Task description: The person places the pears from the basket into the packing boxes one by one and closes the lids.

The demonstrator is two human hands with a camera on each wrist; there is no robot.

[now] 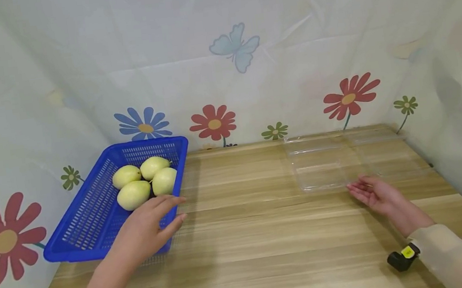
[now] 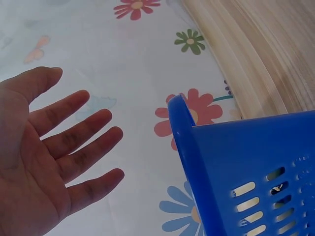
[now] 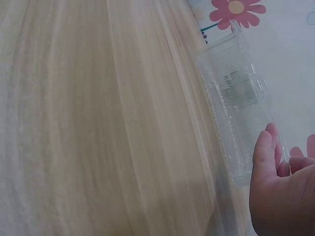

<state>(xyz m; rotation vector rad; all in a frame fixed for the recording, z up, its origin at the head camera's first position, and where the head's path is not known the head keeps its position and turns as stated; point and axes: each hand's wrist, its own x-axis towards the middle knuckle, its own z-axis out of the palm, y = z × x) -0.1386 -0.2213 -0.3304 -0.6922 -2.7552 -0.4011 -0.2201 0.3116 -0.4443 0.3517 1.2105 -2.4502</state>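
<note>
My left hand (image 1: 147, 224) hovers over the near right part of a blue plastic basket (image 1: 84, 253), fingers spread and holding nothing. In the left wrist view, that hand (image 2: 44, 162) is apart from the basket's rim (image 2: 189, 162). Inside the basket lie several pale yellow-green fruits (image 1: 133, 196), smooth and pear-like, some with short stems. On the right, my right hand (image 1: 376, 196) is at the front edge of a clear plastic container (image 1: 321, 176), palm turned inward and fingers loosely bent. The right wrist view has its fingertips overlapping the container's near end (image 3: 241, 167).
The wooden table (image 1: 247, 238) stretches between the basket and the container. Flower-printed white cloth (image 1: 243, 99) hangs behind and along both sides. A small black device with a yellow label (image 1: 402, 257) is worn at the right wrist.
</note>
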